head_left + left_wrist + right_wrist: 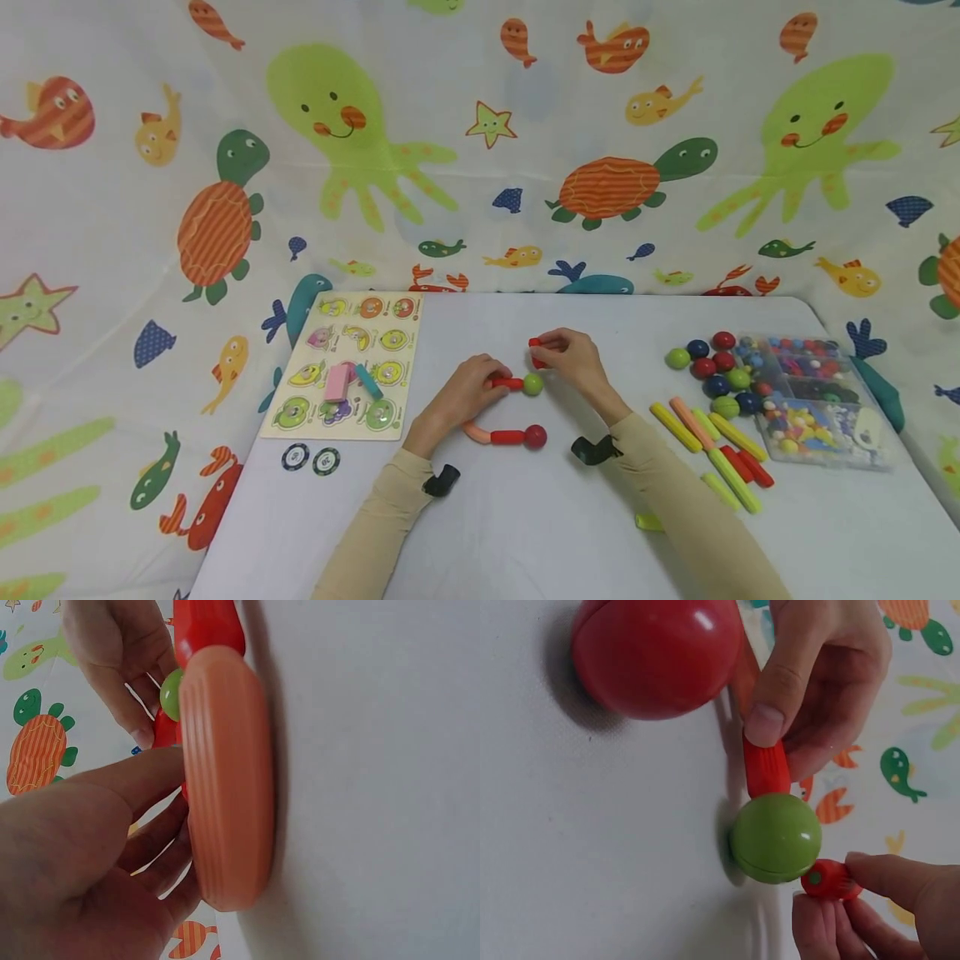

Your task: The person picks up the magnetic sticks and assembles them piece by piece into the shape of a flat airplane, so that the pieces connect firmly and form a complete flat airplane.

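My left hand [468,390] pinches a red stick [507,383] that has a green ball [532,384] at its right end. Between thumb and fingers of my right hand [577,360] is another red stick [832,880], its end right at the green ball in the right wrist view. Closer to me lies a curved orange stick [229,780], joined to a red stick [508,437] and a red ball [536,437]. My left hand partly hides the curved stick's far end in the head view.
On the left lies a fruit puzzle board [281,423] with pink and teal blocks, and two round chips [326,462] near it. At right are several loose balls [716,386], coloured sticks [733,479] and a clear bead box [825,462]. A yellow-green piece [648,522] lies by my right sleeve.
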The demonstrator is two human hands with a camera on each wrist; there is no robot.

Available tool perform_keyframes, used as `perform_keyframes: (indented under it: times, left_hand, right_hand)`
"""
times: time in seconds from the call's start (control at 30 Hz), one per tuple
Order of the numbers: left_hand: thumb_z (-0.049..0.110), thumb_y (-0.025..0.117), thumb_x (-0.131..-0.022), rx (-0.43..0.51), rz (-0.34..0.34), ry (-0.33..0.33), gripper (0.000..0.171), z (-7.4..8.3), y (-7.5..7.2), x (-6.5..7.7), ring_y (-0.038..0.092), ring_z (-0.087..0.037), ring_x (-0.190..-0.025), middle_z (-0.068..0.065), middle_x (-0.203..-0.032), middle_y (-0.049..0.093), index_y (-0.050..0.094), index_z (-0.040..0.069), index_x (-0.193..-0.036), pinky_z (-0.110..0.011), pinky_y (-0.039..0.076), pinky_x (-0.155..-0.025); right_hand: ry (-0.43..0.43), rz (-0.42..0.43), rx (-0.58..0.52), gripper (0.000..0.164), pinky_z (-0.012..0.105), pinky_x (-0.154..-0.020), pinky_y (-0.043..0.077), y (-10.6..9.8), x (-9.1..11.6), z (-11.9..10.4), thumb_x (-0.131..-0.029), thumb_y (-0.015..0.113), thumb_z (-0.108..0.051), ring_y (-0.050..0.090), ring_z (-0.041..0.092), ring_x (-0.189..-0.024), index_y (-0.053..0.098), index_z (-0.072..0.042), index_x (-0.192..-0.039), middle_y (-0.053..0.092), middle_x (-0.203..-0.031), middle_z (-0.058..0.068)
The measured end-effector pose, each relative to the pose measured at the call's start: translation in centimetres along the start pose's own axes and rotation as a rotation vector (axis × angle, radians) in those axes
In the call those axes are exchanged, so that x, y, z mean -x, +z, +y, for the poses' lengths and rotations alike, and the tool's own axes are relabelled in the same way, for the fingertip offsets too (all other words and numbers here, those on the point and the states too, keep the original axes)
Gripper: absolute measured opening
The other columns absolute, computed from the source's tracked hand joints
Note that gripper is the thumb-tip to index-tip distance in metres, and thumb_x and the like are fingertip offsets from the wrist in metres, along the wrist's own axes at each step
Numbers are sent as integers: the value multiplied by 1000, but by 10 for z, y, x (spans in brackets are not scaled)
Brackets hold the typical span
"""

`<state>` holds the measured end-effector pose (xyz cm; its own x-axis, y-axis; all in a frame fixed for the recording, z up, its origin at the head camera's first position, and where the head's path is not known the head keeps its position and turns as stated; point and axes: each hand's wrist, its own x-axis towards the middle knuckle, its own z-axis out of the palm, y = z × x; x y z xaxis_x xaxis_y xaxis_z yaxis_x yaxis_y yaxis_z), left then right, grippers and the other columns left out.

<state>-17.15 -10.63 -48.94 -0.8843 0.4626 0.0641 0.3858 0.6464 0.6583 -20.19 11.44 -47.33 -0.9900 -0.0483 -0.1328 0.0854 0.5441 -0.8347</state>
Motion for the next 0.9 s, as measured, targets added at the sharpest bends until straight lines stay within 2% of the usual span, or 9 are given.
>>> perform_keyframes:
  times: [0.3,0.63,0.9]
  left_hand:
    - [13,76,-92,-9,-5,11,23,0,0,-1,57,-17,-95,-5,-106,68,73,9,-114,-31,50,-86]
    - [13,76,-91,2,-28,4,24,3,-2,-1,57,-18,-95,-6,-106,67,73,8,-115,-31,49,-85]
    - [16,76,-92,-24,-25,6,25,1,-1,-1,56,-16,-94,-5,-107,68,73,9,-115,-31,49,-86]
  right_hand:
    - [86,-9,-1,41,27,-77,54,9,0,7,-92,75,-35,65,23,-91,69,-6,-119,70,-107,12]
    - [93,-35,-32,42,29,-78,56,9,2,8,-92,75,-35,70,19,-84,67,-5,-120,71,-106,14]
    - [89,-46,-30,39,32,-81,57,8,5,9,-96,71,-34,72,19,-87,67,-5,-122,72,-109,14]
